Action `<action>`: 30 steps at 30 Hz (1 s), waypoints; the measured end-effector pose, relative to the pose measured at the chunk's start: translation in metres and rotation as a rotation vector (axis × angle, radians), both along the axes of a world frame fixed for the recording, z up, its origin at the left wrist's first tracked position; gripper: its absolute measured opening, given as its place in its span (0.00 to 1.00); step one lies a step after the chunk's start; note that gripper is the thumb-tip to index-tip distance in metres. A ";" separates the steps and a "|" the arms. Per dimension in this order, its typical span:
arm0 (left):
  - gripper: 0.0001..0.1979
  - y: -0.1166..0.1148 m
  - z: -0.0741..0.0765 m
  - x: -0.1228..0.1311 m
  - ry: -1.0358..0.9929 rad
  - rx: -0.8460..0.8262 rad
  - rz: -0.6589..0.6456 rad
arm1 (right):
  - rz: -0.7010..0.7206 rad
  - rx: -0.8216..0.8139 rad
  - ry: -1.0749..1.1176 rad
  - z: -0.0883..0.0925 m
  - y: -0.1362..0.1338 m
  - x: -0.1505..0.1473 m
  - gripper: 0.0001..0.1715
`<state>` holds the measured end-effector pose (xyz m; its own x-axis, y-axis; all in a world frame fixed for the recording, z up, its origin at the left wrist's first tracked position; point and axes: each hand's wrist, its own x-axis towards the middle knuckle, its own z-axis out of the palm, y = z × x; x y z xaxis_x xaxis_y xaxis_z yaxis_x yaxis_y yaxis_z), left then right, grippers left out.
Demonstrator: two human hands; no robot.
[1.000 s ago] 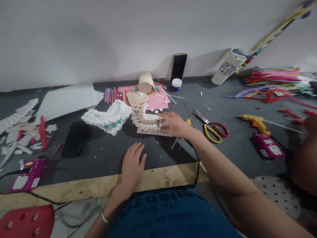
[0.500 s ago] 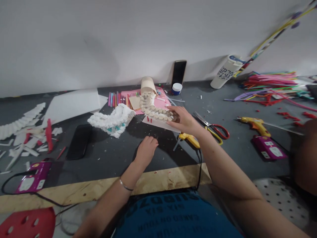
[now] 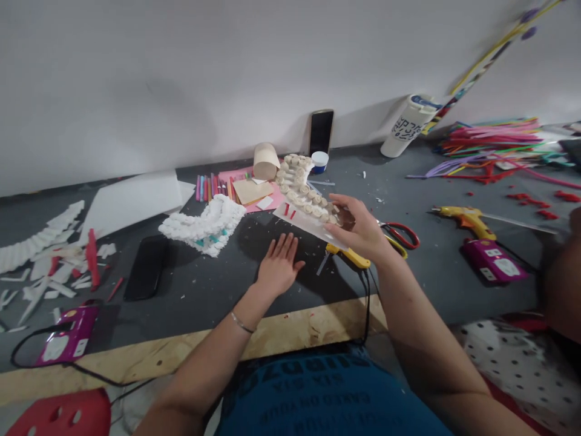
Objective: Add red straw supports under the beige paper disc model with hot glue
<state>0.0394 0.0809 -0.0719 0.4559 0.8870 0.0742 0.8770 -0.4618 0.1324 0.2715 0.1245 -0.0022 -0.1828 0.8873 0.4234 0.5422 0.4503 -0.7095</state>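
Observation:
My right hand (image 3: 361, 229) grips the right end of a curved white craft piece (image 3: 305, 192) set with rows of small beige discs. A pale flat strip (image 3: 308, 230) with two short red marks lies along its lower side; I cannot tell whether they are joined. My left hand (image 3: 278, 263) rests flat on the dark table with its fingers spread, just below the piece. Left of it is a bumpy white curved craft piece (image 3: 206, 223) with turquoise spots. A yellow glue gun (image 3: 356, 258) and red-and-yellow-handled scissors (image 3: 400, 235) lie near my right wrist, partly hidden.
Markers (image 3: 213, 188), a beige paper roll (image 3: 265, 161) and a small jar (image 3: 320, 161) stand behind. A phone (image 3: 145, 267) and white scraps lie left. A tumbler (image 3: 408, 125), pipe cleaners (image 3: 494, 139) and another glue gun (image 3: 467, 219) are right, beside another person's arm.
My right hand has lifted and tilted the disc-covered piece, shifting it rightwards, away from the paper roll. My left hand has uncurled and now lies flat with fingers spread.

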 end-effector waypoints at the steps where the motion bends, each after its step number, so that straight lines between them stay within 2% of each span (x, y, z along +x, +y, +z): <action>1: 0.30 -0.006 0.001 0.005 0.019 -0.023 -0.072 | -0.007 0.005 -0.001 0.000 -0.003 0.002 0.34; 3: 0.29 -0.024 0.004 0.003 0.055 -0.061 -0.212 | -0.022 0.016 -0.018 0.001 -0.008 0.007 0.34; 6: 0.30 -0.061 0.005 -0.027 0.093 -0.063 -0.315 | -0.029 0.018 -0.047 0.002 -0.013 0.016 0.34; 8: 0.29 -0.084 0.003 -0.056 0.113 -0.049 -0.271 | -0.029 0.007 -0.046 0.002 -0.016 0.019 0.35; 10: 0.29 -0.097 0.002 -0.083 0.120 -0.028 -0.149 | -0.033 -0.003 -0.033 0.002 -0.018 0.019 0.35; 13: 0.30 -0.088 0.002 -0.101 0.126 -0.031 0.041 | -0.038 0.000 -0.015 -0.001 -0.019 0.016 0.35; 15: 0.32 -0.065 0.001 -0.092 0.120 -0.032 0.136 | -0.031 0.003 -0.011 -0.004 -0.019 0.014 0.36; 17: 0.33 -0.038 0.000 -0.068 0.090 -0.017 0.181 | -0.019 0.000 -0.012 -0.005 -0.019 0.011 0.36; 18: 0.33 -0.026 -0.001 -0.054 0.061 -0.009 0.161 | -0.016 -0.002 -0.013 -0.005 -0.019 0.010 0.35; 20: 0.31 -0.009 -0.002 -0.024 -0.027 -0.001 0.042 | -0.022 0.000 -0.010 -0.004 -0.021 0.009 0.35; 23: 0.27 -0.002 -0.004 0.008 -0.093 -0.020 -0.134 | -0.042 0.003 -0.002 0.000 -0.025 0.012 0.36; 25: 0.22 -0.004 -0.004 0.017 -0.171 -0.049 -0.185 | -0.053 -0.004 -0.002 0.003 -0.027 0.014 0.36; 28: 0.12 -0.006 -0.001 0.015 -0.232 -0.069 -0.155 | -0.056 -0.008 -0.017 0.003 -0.028 0.017 0.35; 30: 0.09 -0.004 0.001 0.006 -0.240 -0.065 -0.110 | -0.041 -0.005 -0.032 0.000 -0.027 0.016 0.35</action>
